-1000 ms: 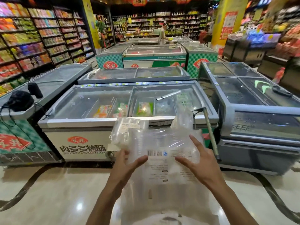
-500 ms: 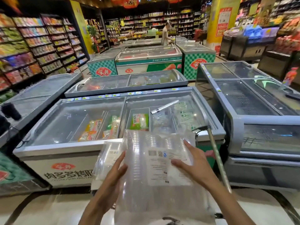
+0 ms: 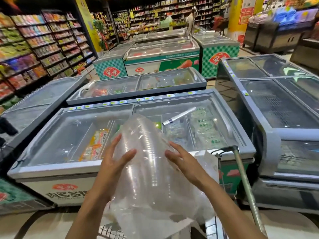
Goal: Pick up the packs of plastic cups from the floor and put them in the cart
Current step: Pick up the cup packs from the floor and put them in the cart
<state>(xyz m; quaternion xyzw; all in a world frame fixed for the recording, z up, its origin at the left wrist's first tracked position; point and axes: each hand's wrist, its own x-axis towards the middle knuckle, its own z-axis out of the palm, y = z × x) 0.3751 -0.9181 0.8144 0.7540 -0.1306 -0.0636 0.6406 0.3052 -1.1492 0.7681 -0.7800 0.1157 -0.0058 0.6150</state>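
Observation:
A clear pack of stacked plastic cups (image 3: 146,152) is held upright in front of me, between both palms. My left hand (image 3: 114,157) presses its left side with fingers spread. On the pack's right side lies my right hand (image 3: 183,161), fingers extended. Below the pack more clear packs (image 3: 155,213) lie piled in the wire cart (image 3: 212,226), whose mesh shows at the bottom edge. The cart's grey handle bar (image 3: 245,183) slants down at the right.
A chest freezer (image 3: 51,171) with a sliding glass lid stands right behind the cart, more freezers (image 3: 284,118) to the right and behind. Stocked shelves (image 3: 34,49) line the left aisle. A person (image 3: 189,21) stands far back. Glossy floor (image 3: 34,225) lies at lower left.
The pack has turned from label-side flat to its curved side and sits higher over the cart. My view has moved closer to the freezer and looks further down.

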